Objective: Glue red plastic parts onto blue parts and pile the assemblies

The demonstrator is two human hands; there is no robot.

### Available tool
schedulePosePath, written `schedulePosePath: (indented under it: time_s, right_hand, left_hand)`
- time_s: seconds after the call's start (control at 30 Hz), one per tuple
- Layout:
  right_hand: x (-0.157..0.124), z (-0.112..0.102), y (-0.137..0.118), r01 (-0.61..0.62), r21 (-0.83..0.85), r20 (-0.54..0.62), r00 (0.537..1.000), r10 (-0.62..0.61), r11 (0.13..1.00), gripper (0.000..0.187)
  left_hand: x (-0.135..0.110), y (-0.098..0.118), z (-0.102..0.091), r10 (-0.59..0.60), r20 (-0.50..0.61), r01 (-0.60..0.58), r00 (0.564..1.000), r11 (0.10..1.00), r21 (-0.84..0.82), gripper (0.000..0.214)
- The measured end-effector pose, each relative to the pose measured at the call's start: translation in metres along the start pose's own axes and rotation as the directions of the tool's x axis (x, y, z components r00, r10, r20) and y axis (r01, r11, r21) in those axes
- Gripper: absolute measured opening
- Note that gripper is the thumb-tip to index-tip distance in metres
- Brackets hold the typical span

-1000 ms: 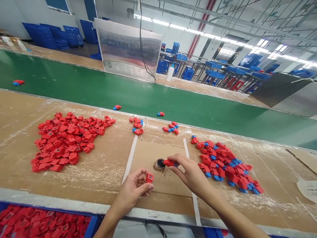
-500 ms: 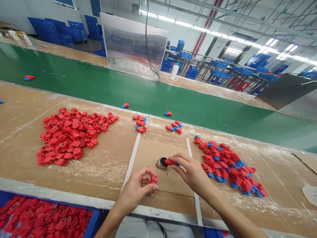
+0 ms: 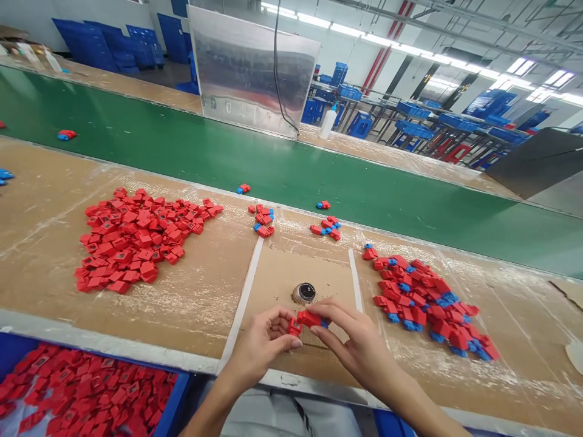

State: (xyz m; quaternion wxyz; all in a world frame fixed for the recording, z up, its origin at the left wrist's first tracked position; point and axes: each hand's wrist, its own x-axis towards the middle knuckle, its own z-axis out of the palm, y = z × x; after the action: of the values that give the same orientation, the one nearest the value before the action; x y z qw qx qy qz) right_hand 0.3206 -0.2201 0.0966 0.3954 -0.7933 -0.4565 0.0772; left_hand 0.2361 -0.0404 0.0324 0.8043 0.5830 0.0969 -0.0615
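My left hand point(image 3: 262, 343) pinches a small red plastic part point(image 3: 295, 326) between thumb and fingers. My right hand point(image 3: 357, 341) holds a red plastic piece with a blue end point(image 3: 310, 318) by its sides. The two pieces meet or nearly meet just above the cardboard mat point(image 3: 291, 273), though my fingers hide the join. Close behind them stands a small round metal pot of dark paste point(image 3: 304, 293), with nothing touching it. Brown specks lie on the cardboard around it.
A heap of red parts point(image 3: 134, 237) lies left of the mat, and a heap of red-and-blue parts point(image 3: 423, 300) lies right. Small clusters point(image 3: 262, 220) sit behind. A blue bin of red parts point(image 3: 86, 394) is at front left. A green conveyor belt point(image 3: 273, 164) runs beyond the bench.
My right hand has left the dark pot and moved down toward my left hand, carrying its red-and-blue piece. The two pieces now meet at the front of the mat.
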Motion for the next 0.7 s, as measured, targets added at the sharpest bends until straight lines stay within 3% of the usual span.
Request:
schedulePosePath:
  time_s: [0.3,0.7]
  right_hand:
    - [-0.004,0.011,0.004,0.001,0.021,0.020,1.000,-0.002,1.000,0.018]
    - [-0.008,0.027,0.001,0.037,-0.154,0.086,0.996,-0.024,0.987,0.021]
  left_hand:
    - [0.000,0.000,-0.001,-0.032,0.036,0.032,0.999,0.999,-0.004,0.021]
    - [-0.010,0.006,-0.003,-0.060,0.071,0.044,0.996,0.976,0.214,0.012]
